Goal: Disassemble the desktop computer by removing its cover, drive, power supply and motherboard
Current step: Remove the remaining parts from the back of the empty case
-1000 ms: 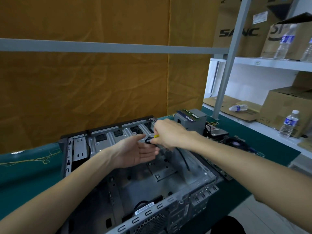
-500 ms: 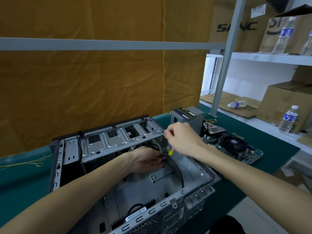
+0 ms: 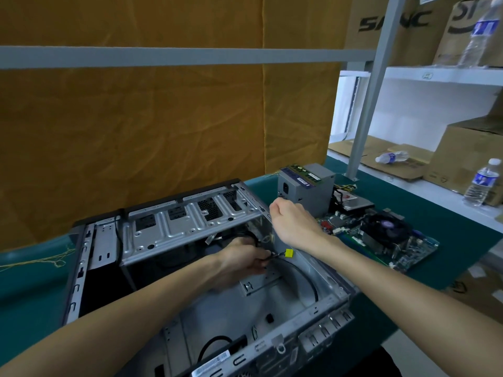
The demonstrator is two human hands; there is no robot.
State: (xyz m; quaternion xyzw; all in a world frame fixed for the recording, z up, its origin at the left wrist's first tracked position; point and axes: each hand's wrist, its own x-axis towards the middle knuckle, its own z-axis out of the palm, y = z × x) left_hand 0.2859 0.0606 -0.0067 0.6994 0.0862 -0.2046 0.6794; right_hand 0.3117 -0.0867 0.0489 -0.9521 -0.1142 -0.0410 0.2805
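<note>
The open case (image 3: 206, 270) lies on its side on the green table (image 3: 449, 224), its inner floor bare metal with no board in it. The left hand (image 3: 239, 261) reaches inside under the drive cage (image 3: 190, 227) and grips a black cable (image 3: 304, 273) whose yellow plug (image 3: 289, 253) sticks out just past the fingers; the cable curves down along the case's right wall. The right hand (image 3: 292, 223) hovers over the case's far right corner, fingers curled into a fist; whether it pinches anything is hidden behind the knuckles. Beyond that corner the grey power supply (image 3: 307, 190) stands on the table with a green memory stick (image 3: 304, 172) lying on top. Just right of it a hard drive (image 3: 356, 204) lies flat, and in front of the drive sits the motherboard (image 3: 381, 240) with its black fan up. A brown cloth (image 3: 163, 126) hangs behind the table. On the white shelves (image 3: 435, 74) at right are cartons and water bottles (image 3: 480, 186).
</note>
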